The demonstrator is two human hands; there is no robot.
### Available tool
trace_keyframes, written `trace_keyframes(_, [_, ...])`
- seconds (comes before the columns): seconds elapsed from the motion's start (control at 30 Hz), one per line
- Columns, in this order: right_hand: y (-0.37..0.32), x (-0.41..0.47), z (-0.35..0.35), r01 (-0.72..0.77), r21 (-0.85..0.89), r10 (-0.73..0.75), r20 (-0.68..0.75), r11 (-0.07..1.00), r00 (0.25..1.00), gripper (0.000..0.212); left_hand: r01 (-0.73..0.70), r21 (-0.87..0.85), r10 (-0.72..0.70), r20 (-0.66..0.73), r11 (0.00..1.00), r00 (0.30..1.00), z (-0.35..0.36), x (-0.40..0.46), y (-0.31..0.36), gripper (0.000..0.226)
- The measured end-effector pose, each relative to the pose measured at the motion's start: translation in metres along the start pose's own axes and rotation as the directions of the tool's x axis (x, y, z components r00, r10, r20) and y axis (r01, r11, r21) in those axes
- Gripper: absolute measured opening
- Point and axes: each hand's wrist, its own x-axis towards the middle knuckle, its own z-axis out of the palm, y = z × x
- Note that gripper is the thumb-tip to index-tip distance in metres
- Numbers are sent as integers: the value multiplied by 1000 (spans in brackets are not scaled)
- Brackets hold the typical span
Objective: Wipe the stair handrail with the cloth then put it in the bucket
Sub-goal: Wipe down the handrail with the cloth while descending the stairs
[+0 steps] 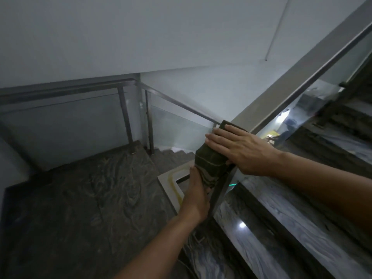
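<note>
Dim stairwell, pale walls point(100, 37) all round, and we're looking down onto a dark swirled stone landing point(80, 198). Right hand point(239, 150) lies flat on the cloth point(209, 160), fingers straight and together, pressing it down onto the bend of the handrail point(302, 77). That cloth is dark green with pale lines, draped over the rail's corner and hanging down its near side. Left hand point(198, 198) comes up from below, fingers curled round the hanging lower end of the cloth, gripping it against the metal post point(219, 196). Both forearms reach in from the bottom and right edges. From the hands the steel rail climbs to the upper right, with a glass panel point(291, 121) beneath it catching bright reflections. Another stretch of rail point(177, 103) runs away to the left and wraps round the landing on upright posts. Marbled grey steps point(291, 228) rise on the right, one carrying a small white glint of light
</note>
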Motion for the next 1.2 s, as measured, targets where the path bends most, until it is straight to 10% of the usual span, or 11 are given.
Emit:
trace_keyframes(0.6, [-145,4,-20,-326,109,301,193,939,934,40,-100,408,-148,533,908,833,-132,-12,-23,15])
trace_keyframes(0.87, [-155,-2,-34,-678,570,632,323,464,704,21,-243,474,-94,581,846,809,-167,19,5,28])
trace_keyframes(1.2, [-141,6,-40,-704,710,761,453,8,465,7,-380,274,125,643,884,755,-201,87,16,4])
